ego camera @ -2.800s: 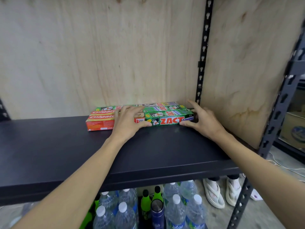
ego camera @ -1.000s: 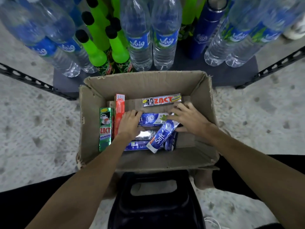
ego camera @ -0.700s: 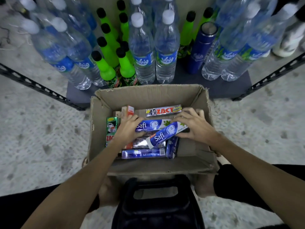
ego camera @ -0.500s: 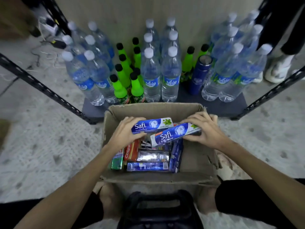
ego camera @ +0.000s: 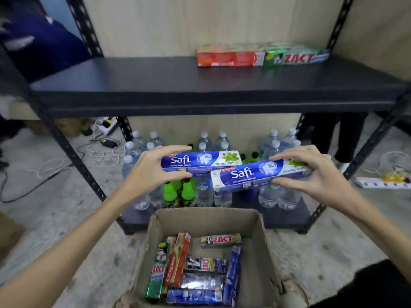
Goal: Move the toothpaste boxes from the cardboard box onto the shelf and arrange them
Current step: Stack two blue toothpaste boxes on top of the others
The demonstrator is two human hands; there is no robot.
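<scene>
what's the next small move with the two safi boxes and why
Probably lift both up to the shelf. The left hand and right hand each grip a Safi box clear above the cardboard box, and bare shelf lies left of the red box.

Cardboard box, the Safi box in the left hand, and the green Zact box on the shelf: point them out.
cardboard box point(ego camera: 264, 247): head view, bare right inner wall.
Safi box in the left hand point(ego camera: 201, 160): head view, blue front face.
green Zact box on the shelf point(ego camera: 297, 59): head view, red lettering on its front.
</scene>
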